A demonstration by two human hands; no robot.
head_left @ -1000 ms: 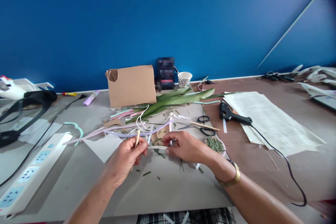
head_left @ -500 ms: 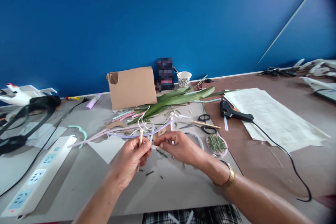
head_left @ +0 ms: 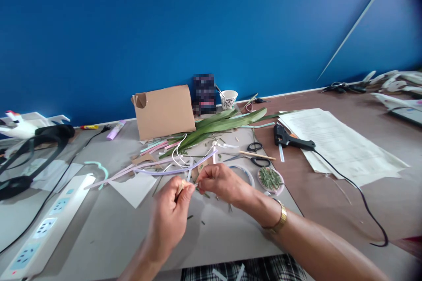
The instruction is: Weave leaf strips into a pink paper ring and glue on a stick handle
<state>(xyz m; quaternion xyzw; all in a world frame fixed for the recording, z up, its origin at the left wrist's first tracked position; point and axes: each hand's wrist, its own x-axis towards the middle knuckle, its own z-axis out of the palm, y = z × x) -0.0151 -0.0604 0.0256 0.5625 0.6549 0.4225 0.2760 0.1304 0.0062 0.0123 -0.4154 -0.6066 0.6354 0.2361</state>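
Observation:
My left hand (head_left: 171, 213) is closed round a pale wooden stick (head_left: 181, 185), of which only a short end shows above the thumb. Close beside it, my right hand (head_left: 221, 183) has thumb and fingers pressed together in a pinch near the left thumb tip. Whatever lies in that pinch is too small to make out. Behind the hands is a curved lilac strip (head_left: 178, 170), along with a white cord loop (head_left: 178, 153). Small green leaf cuttings (head_left: 203, 222) are scattered on the table under the hands.
Right of my hands are a round dish (head_left: 280, 188) of green cuttings, black-handled scissors (head_left: 260, 161) and a glue gun (head_left: 293, 141) with a trailing cord. Long green leaves (head_left: 227, 123), a cardboard piece (head_left: 165, 112) and a paper cup (head_left: 228, 99) stand behind. A power strip (head_left: 49, 224) lies left.
My left hand has turned, so the stick that stood upright now shows only its short end. The thin pale piece between the hands is no longer clearly visible. Both hands remain close together.

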